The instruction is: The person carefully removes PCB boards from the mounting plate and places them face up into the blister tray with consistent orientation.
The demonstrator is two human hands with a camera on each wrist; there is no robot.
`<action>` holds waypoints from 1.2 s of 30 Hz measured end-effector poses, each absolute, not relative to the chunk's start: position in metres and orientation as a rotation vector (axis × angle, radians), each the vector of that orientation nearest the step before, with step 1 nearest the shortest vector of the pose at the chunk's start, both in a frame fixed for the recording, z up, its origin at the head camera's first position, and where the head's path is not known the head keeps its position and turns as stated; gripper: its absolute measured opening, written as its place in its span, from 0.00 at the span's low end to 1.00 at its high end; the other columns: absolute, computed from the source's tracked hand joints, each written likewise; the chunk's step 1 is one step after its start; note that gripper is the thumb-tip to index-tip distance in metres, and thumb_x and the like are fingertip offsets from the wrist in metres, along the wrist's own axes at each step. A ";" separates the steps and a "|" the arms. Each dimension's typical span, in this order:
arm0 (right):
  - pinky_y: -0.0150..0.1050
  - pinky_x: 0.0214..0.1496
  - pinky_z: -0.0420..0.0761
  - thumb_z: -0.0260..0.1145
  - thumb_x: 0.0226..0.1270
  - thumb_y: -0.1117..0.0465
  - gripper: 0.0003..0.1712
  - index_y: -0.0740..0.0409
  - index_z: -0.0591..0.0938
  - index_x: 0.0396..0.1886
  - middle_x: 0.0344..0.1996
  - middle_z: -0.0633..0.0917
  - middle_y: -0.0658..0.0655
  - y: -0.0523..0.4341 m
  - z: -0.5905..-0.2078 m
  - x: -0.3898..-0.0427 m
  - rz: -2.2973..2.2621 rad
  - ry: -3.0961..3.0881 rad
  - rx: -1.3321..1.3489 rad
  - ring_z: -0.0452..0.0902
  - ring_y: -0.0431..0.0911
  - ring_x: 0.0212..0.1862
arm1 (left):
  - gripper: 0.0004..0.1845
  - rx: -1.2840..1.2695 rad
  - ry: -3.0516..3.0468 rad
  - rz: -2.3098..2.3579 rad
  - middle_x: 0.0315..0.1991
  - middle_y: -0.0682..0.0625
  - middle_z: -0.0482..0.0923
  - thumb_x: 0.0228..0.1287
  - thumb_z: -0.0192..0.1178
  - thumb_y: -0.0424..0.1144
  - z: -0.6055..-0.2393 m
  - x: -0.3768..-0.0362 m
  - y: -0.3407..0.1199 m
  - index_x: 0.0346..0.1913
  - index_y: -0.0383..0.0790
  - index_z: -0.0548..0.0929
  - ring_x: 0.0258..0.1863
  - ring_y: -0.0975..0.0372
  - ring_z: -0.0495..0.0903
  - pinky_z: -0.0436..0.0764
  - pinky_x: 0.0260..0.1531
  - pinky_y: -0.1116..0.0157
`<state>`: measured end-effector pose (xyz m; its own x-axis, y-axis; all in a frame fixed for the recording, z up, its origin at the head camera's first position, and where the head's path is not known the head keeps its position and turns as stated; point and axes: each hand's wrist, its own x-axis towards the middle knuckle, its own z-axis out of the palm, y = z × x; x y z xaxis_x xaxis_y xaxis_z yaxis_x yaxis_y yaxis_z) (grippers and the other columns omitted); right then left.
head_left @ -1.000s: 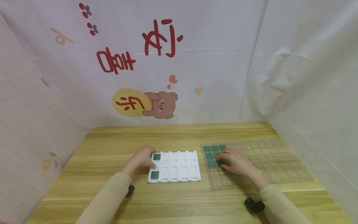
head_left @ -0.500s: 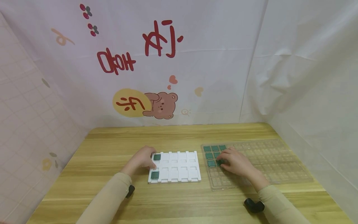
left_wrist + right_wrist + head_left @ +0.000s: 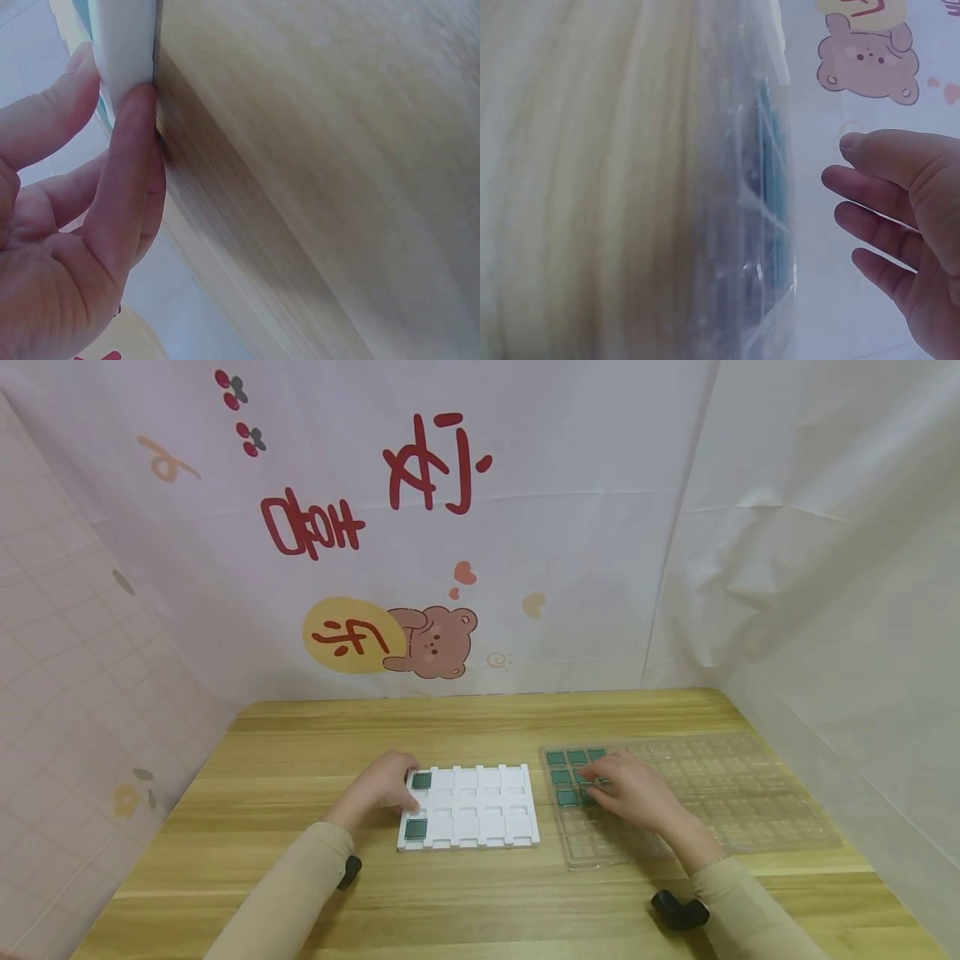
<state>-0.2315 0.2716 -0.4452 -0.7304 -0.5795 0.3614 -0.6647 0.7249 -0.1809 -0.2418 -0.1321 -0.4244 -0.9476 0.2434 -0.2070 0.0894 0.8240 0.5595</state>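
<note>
My left hand point(image 3: 381, 783) grips the left edge of a white plastic tray point(image 3: 491, 822). In the left wrist view the thumb point(image 3: 64, 105) lies on top of the tray's rim and a finger presses its side. Two green square chips sit in the tray's left column, a back chip point(image 3: 422, 781) and a front chip point(image 3: 416, 829). To the right, my right hand point(image 3: 637, 789) hovers over a clear plastic tray point(image 3: 720, 802), partly covering several green chips point(image 3: 567, 797). The right wrist view shows its fingers apart from the tray, with nothing between them.
Both trays lie on a wood-grain table point(image 3: 465, 910). Behind it hangs a white cloth backdrop point(image 3: 585, 543) with a printed bear. Each wrist carries a black device, the right one point(image 3: 679, 911) close above the tabletop.
My right hand has come slightly up off the chip at its fingertips, and its thumb and fingers have spread. The left hand and white tray have stayed put.
</note>
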 end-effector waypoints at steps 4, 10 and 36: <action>0.46 0.45 0.82 0.76 0.56 0.64 0.14 0.57 0.88 0.43 0.38 0.87 0.48 0.267 -0.440 -0.228 0.450 -2.633 0.968 0.79 0.46 0.42 | 0.35 0.256 2.737 0.825 0.50 0.35 0.75 0.39 0.79 0.25 -0.424 -0.241 -0.132 0.56 0.26 0.78 0.36 0.54 0.78 0.83 0.22 0.67; 0.44 0.40 0.82 0.77 0.56 0.63 0.15 0.55 0.88 0.44 0.36 0.88 0.48 0.258 -0.431 -0.223 0.462 -2.605 0.968 0.80 0.44 0.39 | 0.35 0.255 2.731 0.828 0.48 0.37 0.77 0.40 0.79 0.25 -0.425 -0.242 -0.132 0.57 0.26 0.78 0.36 0.54 0.78 0.83 0.23 0.67; 0.46 0.51 0.80 0.73 0.60 0.64 0.19 0.57 0.84 0.52 0.42 0.87 0.49 0.202 -0.407 -0.220 0.843 -2.379 1.119 0.81 0.44 0.47 | 0.35 0.280 2.732 0.817 0.44 0.39 0.79 0.40 0.79 0.25 -0.426 -0.244 -0.133 0.57 0.25 0.78 0.34 0.56 0.78 0.83 0.23 0.66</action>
<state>-0.2205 0.2021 -0.4074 -0.6116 -0.5597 0.5592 -0.7870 0.5033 -0.3568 -0.2438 -0.1332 -0.4258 -0.9433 0.2604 -0.2060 0.1046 0.8219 0.5599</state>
